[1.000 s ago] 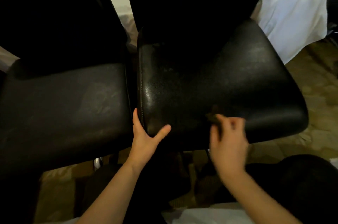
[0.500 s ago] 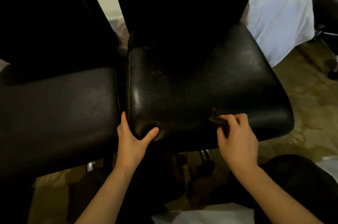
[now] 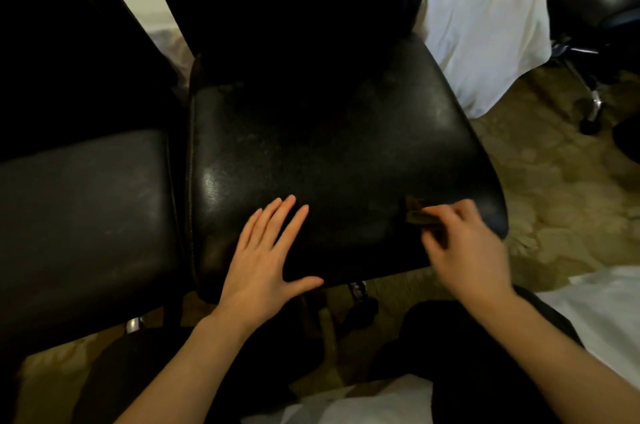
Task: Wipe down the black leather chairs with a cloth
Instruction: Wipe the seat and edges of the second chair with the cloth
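a person is looking down at a black leather chair seat (image 3: pixel 332 160) in the middle of the view. the left hand (image 3: pixel 266 257) is lying flat on the seat's front part, fingers straight and spread, thumb reaching along the front edge. the right hand (image 3: pixel 467 250), slightly blurred, is pinching a small dark cloth (image 3: pixel 417 214) in curled fingers and pressing it onto the seat near the front right corner. a second black chair (image 3: pixel 83 215) is standing just beside it on the left. white fabric (image 3: pixel 485 25) is hanging behind, above a patterned floor (image 3: pixel 554 202).
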`<action>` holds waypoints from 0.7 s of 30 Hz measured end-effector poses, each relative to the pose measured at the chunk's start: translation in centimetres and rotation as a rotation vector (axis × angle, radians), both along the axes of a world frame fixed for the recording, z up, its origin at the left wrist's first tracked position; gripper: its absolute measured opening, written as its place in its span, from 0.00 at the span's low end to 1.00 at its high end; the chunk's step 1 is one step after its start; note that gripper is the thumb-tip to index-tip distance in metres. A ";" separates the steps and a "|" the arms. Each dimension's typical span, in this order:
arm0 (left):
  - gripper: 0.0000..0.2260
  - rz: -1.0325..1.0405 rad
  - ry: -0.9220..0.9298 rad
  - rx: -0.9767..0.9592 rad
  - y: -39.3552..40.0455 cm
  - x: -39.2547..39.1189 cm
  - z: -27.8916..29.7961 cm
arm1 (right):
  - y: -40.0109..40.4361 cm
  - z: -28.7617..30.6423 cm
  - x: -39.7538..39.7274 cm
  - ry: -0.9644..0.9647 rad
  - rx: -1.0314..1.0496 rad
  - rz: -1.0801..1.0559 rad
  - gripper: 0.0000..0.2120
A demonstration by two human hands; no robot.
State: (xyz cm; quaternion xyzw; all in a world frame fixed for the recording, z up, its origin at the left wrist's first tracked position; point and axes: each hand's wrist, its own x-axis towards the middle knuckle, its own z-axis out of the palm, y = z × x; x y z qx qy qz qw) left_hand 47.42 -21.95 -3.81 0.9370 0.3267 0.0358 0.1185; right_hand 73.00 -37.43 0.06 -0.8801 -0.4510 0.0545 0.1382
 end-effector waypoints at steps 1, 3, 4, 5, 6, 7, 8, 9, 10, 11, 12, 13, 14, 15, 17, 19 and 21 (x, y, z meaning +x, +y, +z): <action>0.49 0.007 0.002 -0.006 -0.1 0.2 0.1 | -0.4 0.0 1.1 0.005 0.010 -0.062 0.18; 0.49 0.023 0.009 -0.019 -0.3 0.4 0.2 | -0.4 0.0 1.5 0.020 0.020 -0.135 0.17; 0.49 0.032 0.007 -0.028 -0.4 0.4 0.3 | -0.1 -0.1 1.0 0.038 0.032 -0.156 0.17; 0.49 0.038 0.004 -0.038 -0.5 0.4 0.3 | 0.3 -0.2 0.0 0.065 0.056 -0.175 0.17; 0.49 0.040 0.007 -0.050 -0.5 0.4 0.4 | 0.6 -0.3 -1.2 0.088 0.088 -0.188 0.17; 0.49 0.040 0.013 -0.058 -0.6 0.4 0.4 | 1.0 -0.4 -2.5 0.097 0.124 -0.184 0.17; 0.49 0.039 0.017 -0.060 -0.6 0.5 0.4 | 1.3 -0.5 -3.7 0.092 0.153 -0.163 0.17; 0.49 0.042 0.016 -0.063 -0.6 0.5 0.4 | 1.6 -0.7 -5.0 0.078 0.168 -0.121 0.18; 0.49 0.045 0.016 -0.067 -0.6 0.4 0.3 | 1.9 -0.8 -6.1 0.058 0.172 -0.058 0.19; 0.50 0.045 0.015 -0.072 -0.6 0.4 0.3 | 2.1 -0.9 -7.1 0.036 0.165 0.019 0.20; 0.49 0.048 0.007 -0.072 -0.6 0.4 0.3 | 2.2 -1.0 -7.8 0.009 0.155 0.096 0.20; 0.49 0.049 -0.001 -0.067 -0.6 0.4 0.3 | 2.5 -1.0 -8.2 -0.021 0.146 0.161 0.19; 0.49 0.048 -0.002 -0.060 -0.5 0.4 0.3 | 2.8 -1.1 -8.4 -0.037 0.136 0.208 0.18; 0.49 0.045 -0.003 -0.054 -0.4 0.4 0.2 | 3.1 -1.3 -8.3 -0.034 0.124 0.236 0.19; 0.48 0.046 -0.007 -0.044 -0.3 0.2 0.0 | 3.8 -1.4 -7.6 -0.030 0.102 0.297 0.22; 0.47 0.039 -0.010 -0.041 -0.3 0.1 0.0 | 4.1 -1.5 -6.2 -0.070 0.072 0.391 0.21; 0.46 0.031 -0.014 -0.045 -0.3 0.2 -0.1 | 3.7 -1.3 -3.6 -0.067 0.076 0.370 0.20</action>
